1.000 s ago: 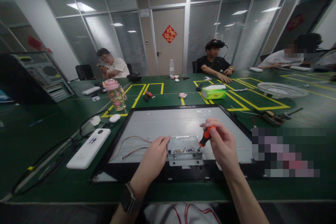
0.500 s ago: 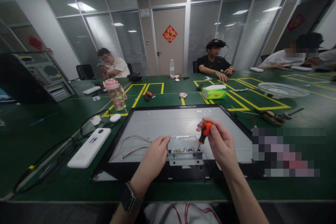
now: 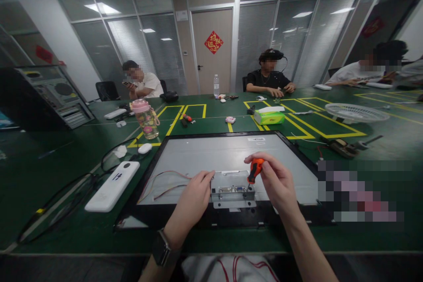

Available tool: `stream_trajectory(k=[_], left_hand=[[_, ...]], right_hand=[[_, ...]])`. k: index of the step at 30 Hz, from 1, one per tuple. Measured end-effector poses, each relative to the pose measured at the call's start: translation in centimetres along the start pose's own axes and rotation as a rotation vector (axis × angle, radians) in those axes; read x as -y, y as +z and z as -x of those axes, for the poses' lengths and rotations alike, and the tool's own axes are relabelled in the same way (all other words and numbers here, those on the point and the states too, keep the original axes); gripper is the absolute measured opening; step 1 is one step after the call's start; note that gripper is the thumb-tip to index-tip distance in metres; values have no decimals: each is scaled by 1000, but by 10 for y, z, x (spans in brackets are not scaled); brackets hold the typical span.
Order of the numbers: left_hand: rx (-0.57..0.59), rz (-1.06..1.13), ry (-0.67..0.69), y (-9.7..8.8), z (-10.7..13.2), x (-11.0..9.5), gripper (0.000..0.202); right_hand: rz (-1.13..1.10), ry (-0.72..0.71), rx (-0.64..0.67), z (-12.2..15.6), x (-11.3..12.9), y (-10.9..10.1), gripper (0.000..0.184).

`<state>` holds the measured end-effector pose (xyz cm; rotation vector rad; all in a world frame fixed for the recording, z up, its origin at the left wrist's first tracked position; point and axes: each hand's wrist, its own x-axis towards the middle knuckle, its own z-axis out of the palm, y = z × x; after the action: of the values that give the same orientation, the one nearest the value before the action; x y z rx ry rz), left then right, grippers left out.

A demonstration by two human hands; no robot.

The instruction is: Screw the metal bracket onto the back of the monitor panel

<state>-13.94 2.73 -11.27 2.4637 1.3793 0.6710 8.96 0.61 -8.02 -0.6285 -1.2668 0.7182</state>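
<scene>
A monitor panel (image 3: 211, 152) lies face down in front of me, its grey metal back framed in black. Near its close edge sits a metal bracket (image 3: 233, 205) with a row of ports. My left hand (image 3: 195, 194) grips the bracket's left side, fingers together; the fingertips are partly hidden. In my right hand (image 3: 278, 181) is an orange and black screwdriver (image 3: 255, 170), pinched by its handle. Its shaft slants down to the bracket's right end, beside a blue port. Thin wires (image 3: 170, 172) run from near my left hand across the panel.
Left of the panel lie a white power bank (image 3: 112, 187) and black cables (image 3: 62, 211). A pink-lidded bottle (image 3: 145, 119) stands behind them. Beyond the panel are a green tissue pack (image 3: 269, 117) and a white fan grille (image 3: 357, 113). Several people sit around the table.
My right hand has shifted slightly left and the screwdriver handle has tipped with it. My left hand stays on the bracket. The hands of the person in black have moved a little.
</scene>
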Motion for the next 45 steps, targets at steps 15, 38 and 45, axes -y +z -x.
stream_trajectory(k=[15, 38, 45], left_hand=[[-4, 14, 1, -1, 0, -1, 45], [-1, 23, -2, -2, 1, -2, 44], [-10, 20, 4, -2, 1, -1, 45]], right_hand=[[-7, 0, 29, -3, 3, 0, 13], [213, -80, -132, -1, 8, 7, 26], [297, -133, -163, -3, 6, 6, 19]])
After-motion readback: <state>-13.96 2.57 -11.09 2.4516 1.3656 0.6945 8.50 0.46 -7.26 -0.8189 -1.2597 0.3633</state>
